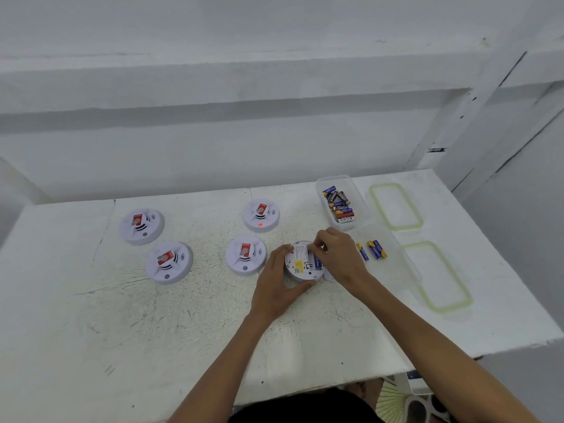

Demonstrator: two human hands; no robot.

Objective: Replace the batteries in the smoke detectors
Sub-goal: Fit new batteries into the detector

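Observation:
A white smoke detector [300,265] lies upside down on the white table [152,315], its back with a yellow label and a blue battery facing up. My left hand [276,283] grips its left rim. My right hand [337,254] reaches over its top right, fingertips curled at the battery bay; what they pinch is hidden. Several other detectors lie face up with red tags: one at the back [261,215], one beside my left hand [246,254], two at the left [141,225] [168,261]. Loose blue and yellow batteries [377,249] lie in a clear container right of my right hand.
A clear box [360,203] with several batteries stands at the back right. Two green-rimmed clear lids [396,206] [439,274] lie further right, near the table's right edge. White walls stand behind the table.

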